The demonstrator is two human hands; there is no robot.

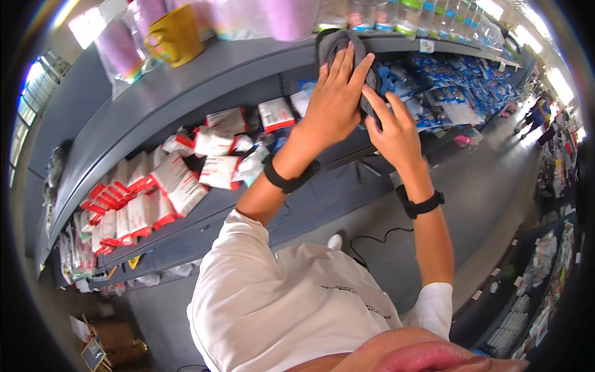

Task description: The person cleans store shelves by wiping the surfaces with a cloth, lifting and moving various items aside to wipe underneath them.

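A dark grey cloth (343, 43), seemingly folded, lies at the edge of the upper metal shelf (260, 53). My left hand (335, 100) rests on it from above, palm down with the fingers stretched out towards the shelf. Beside it, my right hand (393, 123) touches the lower right part of the cloth with spread, slightly bent fingers. A small blue piece (383, 78) hangs at the cloth's right side. Both wrists wear black bands. Whether any fingers pinch the cloth is not plain.
On the upper shelf stand a yellow mug (174, 36), bagged purple cups (122, 46) and clear bottles (372, 16). Below lie red and white packets (179, 183) and blue packages (446, 83). A black cable (383, 239) crosses the floor. More shelving (511, 297) stands at the right; people are far off.
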